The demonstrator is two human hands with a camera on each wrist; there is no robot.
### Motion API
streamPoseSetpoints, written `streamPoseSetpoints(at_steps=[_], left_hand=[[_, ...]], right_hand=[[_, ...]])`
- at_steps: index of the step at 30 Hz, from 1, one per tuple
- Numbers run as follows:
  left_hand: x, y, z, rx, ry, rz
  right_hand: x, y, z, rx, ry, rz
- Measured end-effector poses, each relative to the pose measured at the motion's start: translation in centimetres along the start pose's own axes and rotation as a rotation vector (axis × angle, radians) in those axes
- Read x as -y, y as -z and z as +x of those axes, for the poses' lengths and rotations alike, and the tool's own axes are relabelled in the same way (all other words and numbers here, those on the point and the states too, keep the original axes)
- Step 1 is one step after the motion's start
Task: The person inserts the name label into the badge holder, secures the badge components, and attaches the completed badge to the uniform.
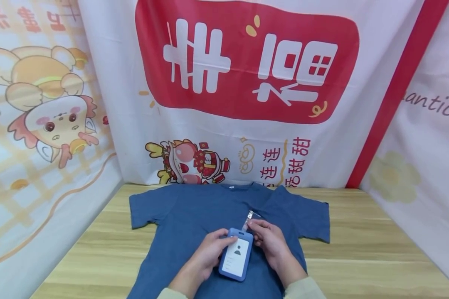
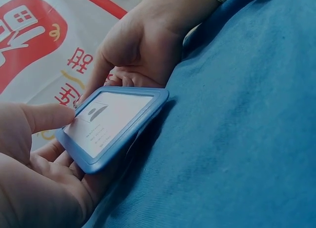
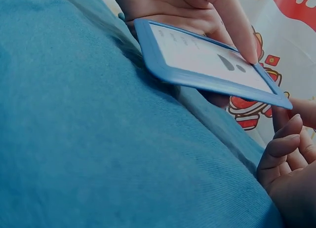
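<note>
A blue T-shirt (image 1: 194,211) lies flat, front up, on the wooden table (image 1: 359,257). Over its chest my left hand (image 1: 208,252) holds a blue ID badge holder (image 1: 236,257), thumb on its white card face and fingers underneath. The left wrist view shows that thumb (image 2: 47,117) pressing the badge holder (image 2: 111,122). My right hand (image 1: 270,241) sits just right of the holder's top and pinches the short strap with its metal clip (image 1: 251,216). In the right wrist view the badge holder (image 3: 207,60) hovers slightly above the T-shirt (image 3: 98,139), and the curled fingers (image 3: 284,151) of my right hand show beside it.
Printed cloth banners (image 1: 247,83) hang close behind and on both sides of the table. Bare wood shows left (image 1: 97,257) and right of the shirt. The shirt's sleeves (image 1: 314,216) spread outward near the back edge.
</note>
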State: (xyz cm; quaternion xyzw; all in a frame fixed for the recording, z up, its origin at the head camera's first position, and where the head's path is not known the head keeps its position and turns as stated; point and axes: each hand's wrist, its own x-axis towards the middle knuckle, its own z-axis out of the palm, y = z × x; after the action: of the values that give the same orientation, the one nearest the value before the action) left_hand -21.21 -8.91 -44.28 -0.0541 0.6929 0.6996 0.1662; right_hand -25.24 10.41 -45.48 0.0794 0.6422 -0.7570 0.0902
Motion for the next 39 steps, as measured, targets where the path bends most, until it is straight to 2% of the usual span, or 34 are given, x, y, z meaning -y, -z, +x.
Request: streamPoseSetpoints(at_steps=[8, 15, 23, 33, 39], left_hand=[[0.00, -0.15, 0.28, -0.018, -0.001, 0.009], [0.21, -0.32, -0.02, -0.035, -0.107, -0.001], [0.16, -0.39, -0.12, -0.042, -0.147, -0.033], [-0.13, -0.59, -0.56, -0.045, -0.168, -0.037], [-0.20, -0.56, -0.59, -0.038, -0.150, -0.046]], right_hand=[[0.08, 0.00, 0.01, 0.009, -0.014, -0.003], [0.26, -0.28, -0.12, 0.024, -0.027, -0.003], [0.30, -0.44, -0.32, 0.028, -0.058, 0.044], [0.34, -0.68, -0.58, 0.093, -0.082, 0.085], [0.39, -0.88, -0.76, 0.090, -0.068, 0.073]])
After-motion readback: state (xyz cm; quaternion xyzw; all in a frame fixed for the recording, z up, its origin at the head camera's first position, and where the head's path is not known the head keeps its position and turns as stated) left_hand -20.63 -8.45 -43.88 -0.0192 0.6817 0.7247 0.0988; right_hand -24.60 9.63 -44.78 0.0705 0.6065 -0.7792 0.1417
